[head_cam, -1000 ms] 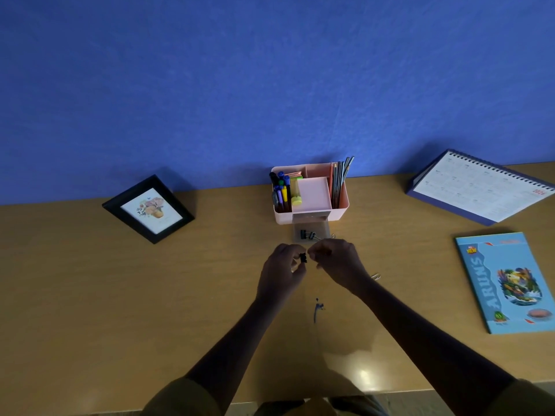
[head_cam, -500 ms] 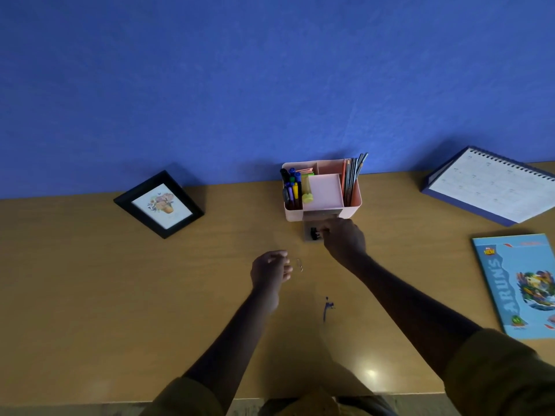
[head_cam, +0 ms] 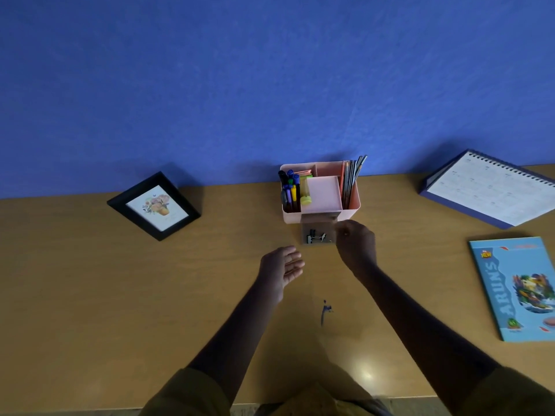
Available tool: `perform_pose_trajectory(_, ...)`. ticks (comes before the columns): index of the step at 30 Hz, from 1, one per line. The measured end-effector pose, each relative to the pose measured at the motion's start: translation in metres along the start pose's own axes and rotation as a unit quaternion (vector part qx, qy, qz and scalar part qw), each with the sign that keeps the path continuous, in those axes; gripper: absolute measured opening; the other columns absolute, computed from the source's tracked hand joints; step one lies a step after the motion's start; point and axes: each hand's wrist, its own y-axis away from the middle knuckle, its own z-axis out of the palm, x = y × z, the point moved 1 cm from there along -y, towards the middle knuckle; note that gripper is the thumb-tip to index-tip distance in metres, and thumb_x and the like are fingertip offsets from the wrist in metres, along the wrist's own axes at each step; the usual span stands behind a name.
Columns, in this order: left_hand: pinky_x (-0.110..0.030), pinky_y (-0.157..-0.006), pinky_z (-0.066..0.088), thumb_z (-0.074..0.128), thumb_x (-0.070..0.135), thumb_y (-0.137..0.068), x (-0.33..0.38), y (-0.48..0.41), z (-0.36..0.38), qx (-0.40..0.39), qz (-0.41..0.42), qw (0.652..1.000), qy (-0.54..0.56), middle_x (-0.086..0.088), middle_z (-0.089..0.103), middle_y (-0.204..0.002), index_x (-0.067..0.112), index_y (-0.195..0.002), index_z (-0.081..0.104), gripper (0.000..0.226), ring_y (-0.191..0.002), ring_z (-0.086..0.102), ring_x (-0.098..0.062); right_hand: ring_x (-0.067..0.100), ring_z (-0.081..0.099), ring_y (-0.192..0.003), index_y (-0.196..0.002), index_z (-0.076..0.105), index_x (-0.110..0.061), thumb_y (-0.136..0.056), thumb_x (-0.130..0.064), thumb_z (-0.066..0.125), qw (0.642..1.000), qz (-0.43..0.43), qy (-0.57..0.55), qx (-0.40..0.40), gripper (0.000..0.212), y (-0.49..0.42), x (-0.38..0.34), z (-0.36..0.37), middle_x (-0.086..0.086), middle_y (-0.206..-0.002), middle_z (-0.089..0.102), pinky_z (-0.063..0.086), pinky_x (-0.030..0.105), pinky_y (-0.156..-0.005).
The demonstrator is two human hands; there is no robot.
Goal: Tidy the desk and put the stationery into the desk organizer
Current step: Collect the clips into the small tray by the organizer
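Observation:
A pink desk organizer point(head_cam: 351, 202) stands at the back of the wooden desk against the blue wall. It holds pens on the left, a pink pad in the middle and pencils on the right. Its small clear drawer point(head_cam: 306, 228) is pulled out in front, with black binder clips point(head_cam: 313, 235) inside. My right hand point(head_cam: 356, 246) hovers just right of the drawer with its fingers curled in; I see nothing in it. My left hand point(head_cam: 282, 270) is open, in front of and left of the drawer. A small blue item point(head_cam: 324, 310) lies on the desk between my forearms.
A black picture frame point(head_cam: 154, 205) leans at the back left. A spiral desk calendar point(head_cam: 492, 190) stands at the back right, and a blue book point(head_cam: 522, 286) lies flat at the right. The desk's front edge runs below my arms.
My hands were together holding a binder clip; the right hand carried it to the drawer and has drawn back slightly. The left hand opened.

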Motion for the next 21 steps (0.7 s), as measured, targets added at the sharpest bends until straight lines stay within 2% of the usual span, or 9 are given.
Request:
perform_pose_trajectory(1, -0.042, -0.090, 0.062, 0.053, 0.018, -0.108, 0.001, 0.000, 0.004, -0.006, -0.006, 1.000, 0.008, -0.015, 0.076, -0.119, 0.002, -0.127, 0.068, 0.029, -0.109, 0.075, -0.032, 0.015, 0.070, -0.085, -0.103, 0.076, -0.017, -0.101, -0.008, 0.059, 0.995, 0.081, -0.063, 0.016, 0.020, 0.004, 0.005, -0.002, -0.002, -0.099, 0.076, 0.061, 0.036, -0.068)
perform_pose_trajectory(2, -0.042, -0.090, 0.061, 0.051, 0.020, -0.109, 0.001, -0.001, 0.007, -0.011, -0.012, 1.000, 0.016, -0.016, 0.075, -0.121, 0.002, -0.128, 0.067, 0.031, -0.110, 0.074, -0.032, 0.020, 0.071, -0.089, -0.108, 0.075, -0.015, -0.101, -0.007, 0.057, 0.973, 0.172, -0.152, 0.021, 0.021, 0.008, 0.008, -0.005, 0.002, -0.104, 0.076, 0.061, 0.038, -0.071)
perform_pose_trajectory(4, -0.044, -0.092, 0.059, 0.047, 0.026, -0.111, 0.002, -0.002, 0.015, -0.018, -0.028, 0.999, 0.038, -0.018, 0.073, -0.125, 0.000, -0.131, 0.064, 0.038, -0.113, 0.072, -0.033, 0.026, 0.069, -0.092, -0.117, 0.068, -0.003, -0.102, 0.003, 0.052, 0.886, 0.310, -0.344, -0.029, 0.023, 0.018, 0.008, -0.005, 0.013, -0.104, 0.072, 0.060, 0.039, -0.078)
perform_pose_trajectory(6, -0.047, -0.099, 0.056, 0.042, 0.031, -0.113, 0.002, -0.005, 0.021, -0.019, -0.045, 0.997, 0.057, -0.020, 0.071, -0.125, -0.002, -0.132, 0.062, 0.043, -0.117, 0.069, -0.035, 0.027, 0.066, -0.090, -0.117, 0.064, 0.004, -0.102, 0.013, 0.046, 0.815, 0.370, -0.439, -0.077, 0.026, 0.025, 0.006, -0.003, 0.017, -0.098, 0.065, 0.058, 0.039, -0.085)
perform_pose_trajectory(8, -0.050, -0.105, 0.053, 0.039, 0.032, -0.114, 0.004, -0.006, 0.027, -0.014, -0.050, 0.997, 0.064, -0.020, 0.070, -0.124, -0.002, -0.132, 0.061, 0.045, -0.119, 0.067, -0.036, 0.030, 0.065, -0.094, -0.123, 0.063, 0.008, -0.097, 0.019, 0.045, 0.771, 0.400, -0.489, -0.075, 0.033, 0.027, 0.006, 0.003, 0.021, -0.102, 0.065, 0.059, 0.042, -0.089)
perform_pose_trajectory(11, -0.050, -0.106, 0.052, 0.037, 0.030, -0.113, 0.008, -0.004, 0.033, -0.011, -0.050, 0.997, 0.064, -0.019, 0.071, -0.117, -0.003, -0.131, 0.060, 0.044, -0.119, 0.066, -0.036, 0.031, 0.065, -0.094, -0.128, 0.062, 0.013, -0.087, 0.026, 0.041, 0.747, 0.411, -0.517, -0.077, 0.048, 0.023, 0.007, 0.011, 0.020, -0.102, 0.065, 0.061, 0.040, -0.082)
perform_pose_trajectory(14, -0.049, -0.104, 0.052, 0.038, 0.028, -0.112, 0.013, -0.004, 0.038, -0.009, -0.049, 0.996, 0.069, -0.018, 0.071, -0.114, -0.003, -0.131, 0.060, 0.043, -0.117, 0.066, -0.035, 0.031, 0.065, -0.095, -0.126, 0.063, 0.012, -0.084, 0.028, 0.040, 0.740, 0.412, -0.526, -0.077, 0.050, 0.019, 0.004, 0.010, 0.019, -0.101, 0.066, 0.060, 0.040, -0.079)
perform_pose_trajectory(21, -0.052, -0.109, 0.049, 0.040, 0.026, -0.111, 0.022, -0.005, 0.048, -0.010, -0.044, 0.995, 0.092, -0.020, 0.067, -0.135, -0.003, -0.140, 0.058, 0.045, -0.129, 0.062, -0.036, 0.034, 0.066, -0.113, -0.128, 0.064, 0.008, -0.088, 0.028, 0.045, 0.726, 0.406, -0.550, -0.075, 0.048, 0.008, -0.008, 0.005, 0.022, -0.121, 0.068, 0.062, 0.041, -0.090)
